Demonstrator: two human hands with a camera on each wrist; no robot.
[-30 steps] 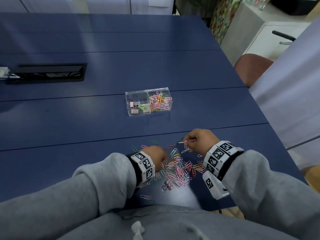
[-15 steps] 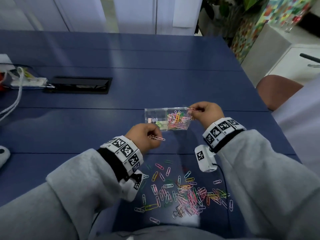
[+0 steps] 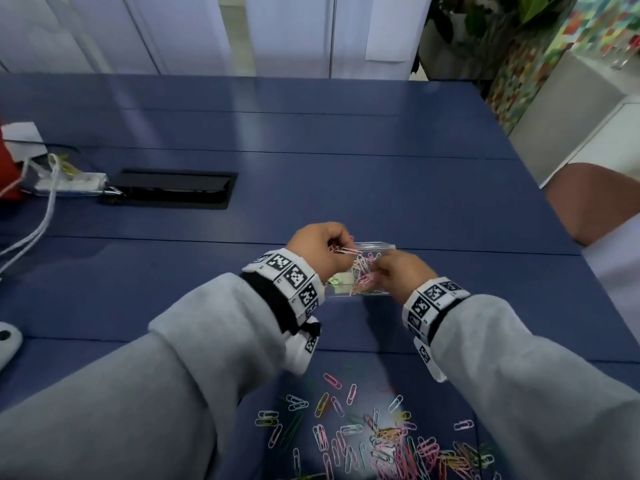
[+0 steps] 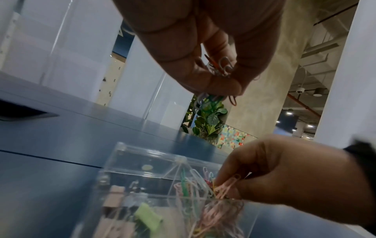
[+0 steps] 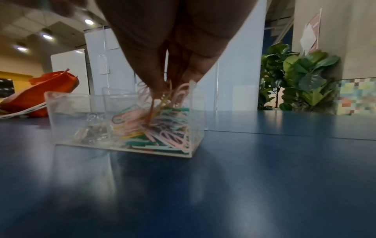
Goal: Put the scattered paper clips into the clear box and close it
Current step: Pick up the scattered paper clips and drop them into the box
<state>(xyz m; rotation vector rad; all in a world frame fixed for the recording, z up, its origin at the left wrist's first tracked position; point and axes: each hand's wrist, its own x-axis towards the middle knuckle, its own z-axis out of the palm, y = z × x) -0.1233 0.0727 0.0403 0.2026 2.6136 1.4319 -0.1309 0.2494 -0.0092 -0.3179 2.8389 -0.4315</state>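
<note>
Landmark: small clear plastic box [image 3: 372,271] with two compartments, lid open.

Nearest the wearer, short of the box: loose scatter of coloured wire paper clips [image 3: 374,434] on the dark blue surface [image 3: 346,188], many left to gather.

At the box: right hand [image 3: 398,273], fingertips together on a pink bunch, lowers it into the clip compartment so nothing spills.

Over the box: left hand [image 3: 320,245] pinches another bunch, apparently waiting its turn.

Beyond the box, left: black cable hatch [image 3: 173,187].

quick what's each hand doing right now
Left hand: pinching a small bunch of coloured wire paper clips above the clear plastic box.
Right hand: pinching pink paper clips at the box's opening.
</note>
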